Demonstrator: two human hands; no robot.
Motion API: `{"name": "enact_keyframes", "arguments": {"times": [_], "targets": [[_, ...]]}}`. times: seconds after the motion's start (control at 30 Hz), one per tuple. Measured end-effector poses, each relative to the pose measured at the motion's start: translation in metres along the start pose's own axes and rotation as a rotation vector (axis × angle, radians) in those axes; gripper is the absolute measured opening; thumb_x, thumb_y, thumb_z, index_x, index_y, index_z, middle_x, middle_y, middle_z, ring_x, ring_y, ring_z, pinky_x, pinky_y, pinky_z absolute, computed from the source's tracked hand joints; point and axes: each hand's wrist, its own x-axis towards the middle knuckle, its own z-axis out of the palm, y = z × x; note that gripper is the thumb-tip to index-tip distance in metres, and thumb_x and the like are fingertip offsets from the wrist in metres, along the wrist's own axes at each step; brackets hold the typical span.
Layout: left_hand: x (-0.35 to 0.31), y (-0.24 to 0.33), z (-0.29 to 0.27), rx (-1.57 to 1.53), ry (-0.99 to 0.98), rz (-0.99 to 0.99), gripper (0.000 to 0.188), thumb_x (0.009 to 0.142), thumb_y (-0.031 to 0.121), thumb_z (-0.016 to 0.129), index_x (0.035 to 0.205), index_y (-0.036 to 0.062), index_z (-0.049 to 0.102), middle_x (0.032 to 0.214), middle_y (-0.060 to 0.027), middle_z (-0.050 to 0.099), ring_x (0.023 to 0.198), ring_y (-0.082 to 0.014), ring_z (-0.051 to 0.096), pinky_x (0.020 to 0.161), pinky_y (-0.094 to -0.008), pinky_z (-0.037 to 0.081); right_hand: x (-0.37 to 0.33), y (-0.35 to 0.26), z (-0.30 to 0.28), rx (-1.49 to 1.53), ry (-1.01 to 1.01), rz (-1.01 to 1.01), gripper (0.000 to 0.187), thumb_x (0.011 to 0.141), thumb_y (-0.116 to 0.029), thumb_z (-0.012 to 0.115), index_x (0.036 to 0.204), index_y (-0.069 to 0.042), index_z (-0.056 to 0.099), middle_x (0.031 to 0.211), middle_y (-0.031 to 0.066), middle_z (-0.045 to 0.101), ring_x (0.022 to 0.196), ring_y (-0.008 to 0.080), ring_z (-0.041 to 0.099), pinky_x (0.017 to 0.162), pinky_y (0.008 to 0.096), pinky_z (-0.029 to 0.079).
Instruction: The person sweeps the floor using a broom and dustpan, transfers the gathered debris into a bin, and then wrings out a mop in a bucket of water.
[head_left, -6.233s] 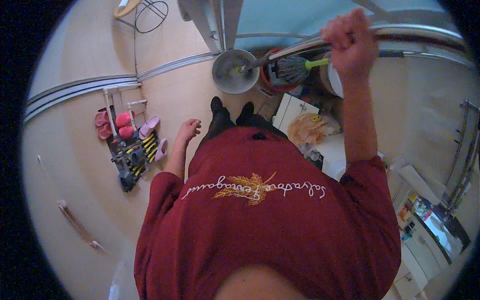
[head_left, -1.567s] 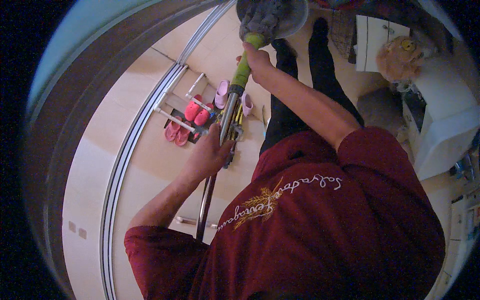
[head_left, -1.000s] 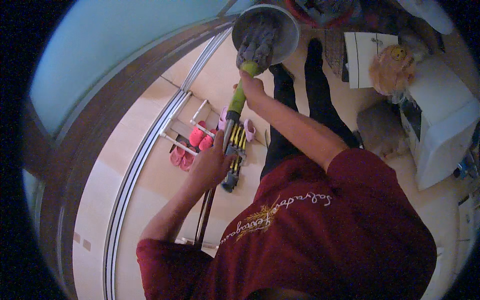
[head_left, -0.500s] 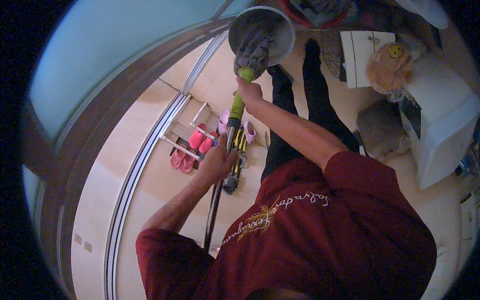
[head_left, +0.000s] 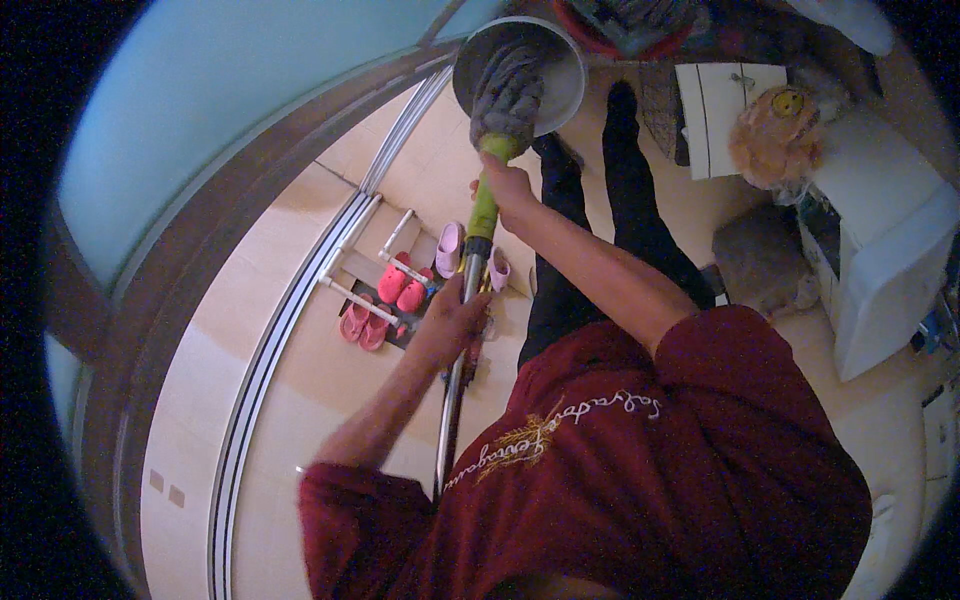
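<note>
I hold a mop [head_left: 484, 215] with a green grip, a metal pole and a shaggy grey head [head_left: 507, 95]. My right hand [head_left: 507, 190] is closed round the green grip just below the mop head. Lower down, my left hand [head_left: 453, 322] wraps the metal pole. The mop head overlaps the opening of a round pale bucket [head_left: 570, 82] at the top; how deep it sits inside, I cannot tell. The pole's lower end passes down beside my dark red shirt.
Pink and red clogs and sandals [head_left: 397, 285] stand by a white pipe rack [head_left: 345, 240] at left, near a sliding-door track [head_left: 290, 310]. A red basin [head_left: 665, 45] is beyond the bucket. On the right are a white drawer unit [head_left: 705, 130], an orange plush toy [head_left: 775, 140] and a white appliance [head_left: 885, 240].
The mop pole and my left hand have shifted to the right. My left elbow has come in closer. My right hand still grips the green part, and the mop head stays at the bucket.
</note>
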Motion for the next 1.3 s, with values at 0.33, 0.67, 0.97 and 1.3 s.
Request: {"name": "enact_keyframes", "arguments": {"times": [0.33,0.67,0.97,1.3], "targets": [[-0.024,0.023,0.025,-0.249,0.191,-0.156,0.029,0.089,0.028,0.04,0.105,0.0044,0.042,0.064,-0.0044,0.05,0.038,-0.0095,0.043,0.033,-0.0207,0.034,-0.02,0.006,-0.004,0.226,-0.008,0.02,0.038,0.078,-0.042,0.055,0.079,-0.005,0.047,0.059,0.0057,0.05,0.053,0.0174,0.051,0.054,0.031,0.044],[0.018,0.002,0.003,-0.127,0.032,-0.17,0.029,0.085,0.024,0.046,0.1,-0.0008,0.042,0.056,-0.0056,0.047,0.039,-0.0136,0.046,0.032,-0.0254,0.035,-0.01,0.001,-0.001,-0.028,0.157,-0.008,0.035,0.076,-0.036,0.057,0.079,-0.002,0.048,0.067,0.0076,0.055,0.052,0.0172,0.053,0.049,0.0318,0.045],[0.016,0.025,-0.021,0.148,0.146,-0.008,0.039,0.084,0.034,0.048,0.093,-0.0036,0.043,0.061,-0.0143,0.053,0.042,-0.0222,0.049,0.038,-0.0321,0.041,0.011,-0.013,0.015,0.091,0.16,-0.086,0.034,0.077,-0.038,0.056,0.075,-0.005,0.048,0.062,0.0091,0.054,0.051,0.0178,0.052,0.052,0.0317,0.045],[0.049,0.028,-0.002,-0.734,-0.194,-0.108,0.03,0.083,0.028,0.049,0.092,-0.0002,0.048,0.064,-0.0087,0.053,0.04,-0.0126,0.046,0.037,-0.0217,0.038,-0.001,-0.025,0.009,0.399,-0.205,0.045,0.033,0.079,-0.042,0.051,0.071,-0.011,0.045,0.058,0.0021,0.048,0.048,0.0142,0.046,0.056,0.0303,0.043]]}}
